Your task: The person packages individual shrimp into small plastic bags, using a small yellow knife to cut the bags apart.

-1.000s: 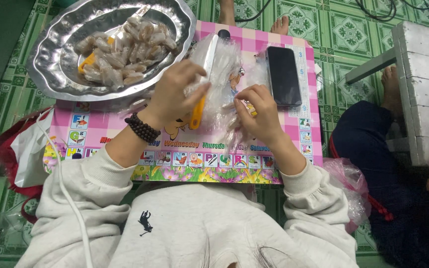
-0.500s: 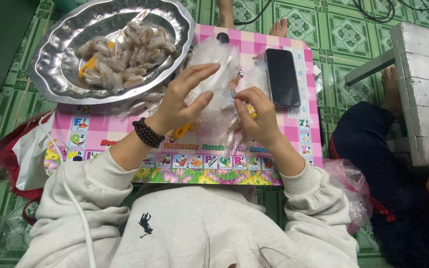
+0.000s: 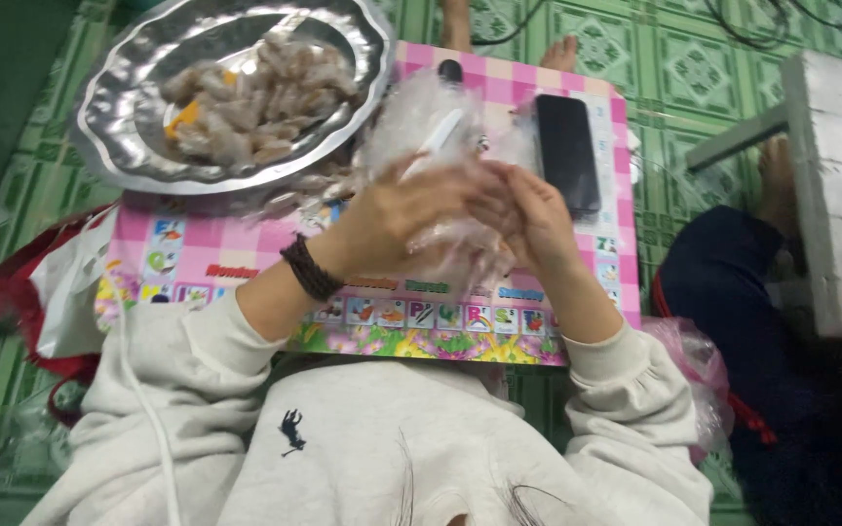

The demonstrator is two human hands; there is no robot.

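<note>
Both my hands meet over a pink checked lap table (image 3: 577, 321), handling a clear plastic bag (image 3: 416, 122) with a white stick-like thing inside it. My left hand (image 3: 397, 219), with a dark braided band on the wrist, grips the bag's lower part. Pressed against it from the right, my right hand (image 3: 538, 219) pinches the same plastic. The bag's contents are blurred.
A round metal tray (image 3: 119, 127) with several shrimp (image 3: 246, 107) sits at the table's far left. A black phone (image 3: 567, 151) lies at the far right. Another person's dark-clad leg (image 3: 733, 321) and a white box (image 3: 835, 185) are at right; plastic bags lie beside my hips.
The bag lay on the table under my spread left hand; now both hands have gathered and lifted it. The orange-handled tool seen a second ago is out of sight.
</note>
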